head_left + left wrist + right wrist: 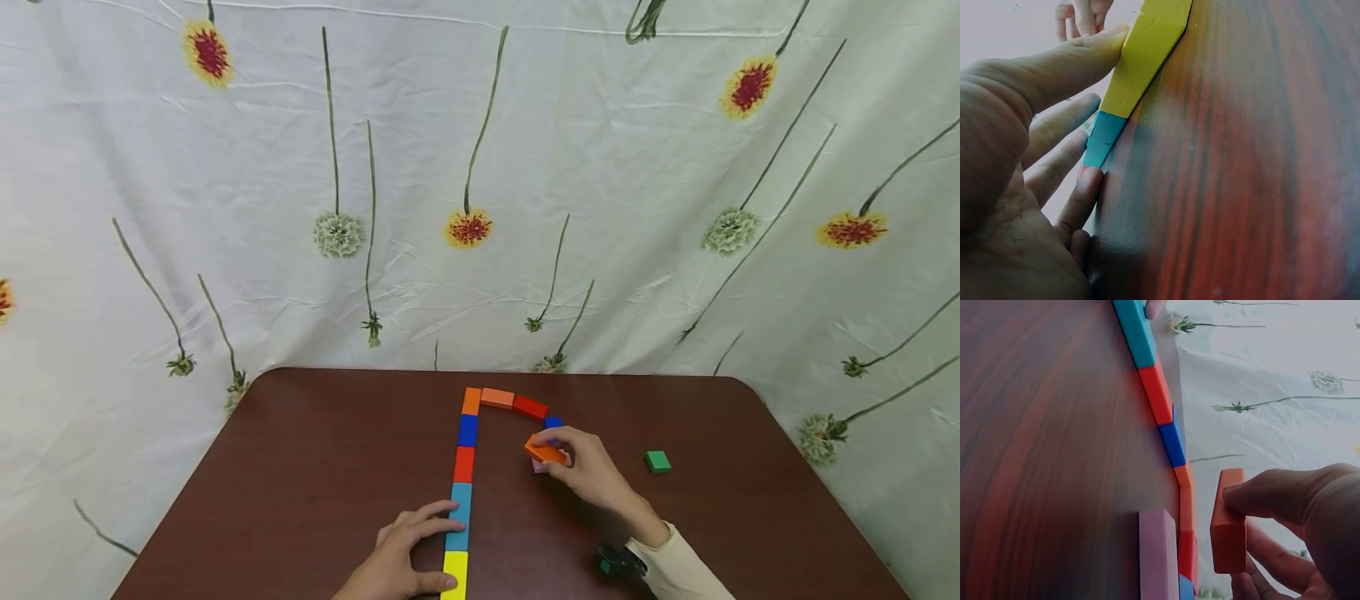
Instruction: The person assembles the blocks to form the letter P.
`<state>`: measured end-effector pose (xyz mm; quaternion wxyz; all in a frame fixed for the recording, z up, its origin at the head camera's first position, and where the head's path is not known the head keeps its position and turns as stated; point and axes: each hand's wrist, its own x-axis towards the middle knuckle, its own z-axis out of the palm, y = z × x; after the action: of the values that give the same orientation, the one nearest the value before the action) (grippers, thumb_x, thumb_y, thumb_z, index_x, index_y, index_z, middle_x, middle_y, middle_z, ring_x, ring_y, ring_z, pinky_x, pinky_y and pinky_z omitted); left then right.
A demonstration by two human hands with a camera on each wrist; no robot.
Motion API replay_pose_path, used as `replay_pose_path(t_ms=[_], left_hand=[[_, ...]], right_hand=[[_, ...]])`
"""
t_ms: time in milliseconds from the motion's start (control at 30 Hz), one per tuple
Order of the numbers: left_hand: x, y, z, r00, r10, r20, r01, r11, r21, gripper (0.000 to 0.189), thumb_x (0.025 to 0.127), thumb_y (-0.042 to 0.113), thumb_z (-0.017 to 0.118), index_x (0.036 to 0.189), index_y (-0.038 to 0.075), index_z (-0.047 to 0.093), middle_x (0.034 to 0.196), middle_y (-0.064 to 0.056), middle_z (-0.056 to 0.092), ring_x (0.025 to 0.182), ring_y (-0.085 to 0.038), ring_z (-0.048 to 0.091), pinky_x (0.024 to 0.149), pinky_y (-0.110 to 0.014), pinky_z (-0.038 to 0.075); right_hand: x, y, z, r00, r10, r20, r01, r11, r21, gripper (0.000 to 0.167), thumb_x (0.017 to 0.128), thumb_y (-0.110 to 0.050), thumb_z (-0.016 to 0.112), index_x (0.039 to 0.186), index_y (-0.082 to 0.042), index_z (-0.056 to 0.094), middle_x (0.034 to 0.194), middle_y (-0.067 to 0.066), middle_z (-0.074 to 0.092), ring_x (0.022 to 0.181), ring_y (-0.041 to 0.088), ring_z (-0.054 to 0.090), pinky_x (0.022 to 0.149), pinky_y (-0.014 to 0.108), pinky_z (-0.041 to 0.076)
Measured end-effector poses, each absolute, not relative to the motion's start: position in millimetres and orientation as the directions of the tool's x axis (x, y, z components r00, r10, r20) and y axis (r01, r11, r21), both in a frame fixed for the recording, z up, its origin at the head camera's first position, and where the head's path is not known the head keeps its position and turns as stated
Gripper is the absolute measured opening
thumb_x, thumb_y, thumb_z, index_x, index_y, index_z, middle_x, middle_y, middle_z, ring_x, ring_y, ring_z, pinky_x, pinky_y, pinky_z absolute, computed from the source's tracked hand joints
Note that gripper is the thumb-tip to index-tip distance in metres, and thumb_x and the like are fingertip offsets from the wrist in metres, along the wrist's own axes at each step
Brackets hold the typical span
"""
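Note:
My left hand (397, 554) rests beside a straight row of flat blocks, its thumb against the yellow block (456, 568) and fingertips touching the light blue block (462, 540). Beyond these come a red block (463, 465), a dark blue block (467, 431) and an orange end block (471, 401). From there a salmon block (497, 397), a second red block (530, 407) and another dark blue block (553, 422) curve rightward. With thumb and fingers, my right hand (592, 475) pinches an orange block (1229, 531), raised near a pink block (1157, 553); the head view mostly hides the pink one.
A green block (657, 461) lies apart on the right of the brown table (337, 450). Near the right sleeve is a dark object (621, 562), partly covered. A flowered white cloth (420, 283) hangs behind the table's far edge.

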<state>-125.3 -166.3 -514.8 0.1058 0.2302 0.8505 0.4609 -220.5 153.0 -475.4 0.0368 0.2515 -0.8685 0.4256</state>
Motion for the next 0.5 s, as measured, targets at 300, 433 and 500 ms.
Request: replay_pose_path(t_ms=[300, 433, 500], left_hand=[[-125.2, -164.9, -513.3, -0.873, 0.487, 0.009, 0.266, 0.461, 0.847, 0.05, 0.084, 0.041, 0.079, 0.13, 0.031, 0.066, 0.15, 0.0, 0.05, 0.125, -0.028, 0.041, 0.09, -0.063, 0.025], [-124.6, -165.2, -513.4, -0.875, 0.484, 0.016, 0.266, 0.452, 0.851, 0.051, 0.083, 0.04, 0.08, 0.13, 0.03, 0.066, 0.15, 0.001, 0.05, 0.125, -0.026, 0.04, 0.091, -0.064, 0.023], [-124.4, -165.7, -513.5, -0.875, 0.483, 0.017, 0.266, 0.451, 0.852, 0.05, 0.083, 0.04, 0.08, 0.13, 0.03, 0.066, 0.15, 0.0, 0.05, 0.124, -0.025, 0.04, 0.091, -0.063, 0.024]], right_hand=[[-228.8, 134.4, -479.7, -0.843, -0.473, 0.255, -0.495, 0.496, -0.714, 0.028, 0.088, -0.002, 0.074, 0.113, -0.012, 0.07, 0.116, 0.003, 0.072, 0.105, 0.021, 0.066, 0.084, 0.031, 0.056], [-231.9, 126.7, -480.5, -0.822, -0.51, 0.254, -0.524, 0.502, -0.688, 0.028, 0.09, -0.003, 0.073, 0.116, -0.012, 0.069, 0.118, 0.003, 0.071, 0.109, 0.023, 0.065, 0.087, 0.035, 0.056], [-232.9, 123.2, -481.6, -0.815, -0.524, 0.246, -0.533, 0.513, -0.673, 0.027, 0.091, -0.004, 0.072, 0.116, -0.012, 0.069, 0.118, 0.003, 0.071, 0.109, 0.024, 0.065, 0.087, 0.037, 0.056]])
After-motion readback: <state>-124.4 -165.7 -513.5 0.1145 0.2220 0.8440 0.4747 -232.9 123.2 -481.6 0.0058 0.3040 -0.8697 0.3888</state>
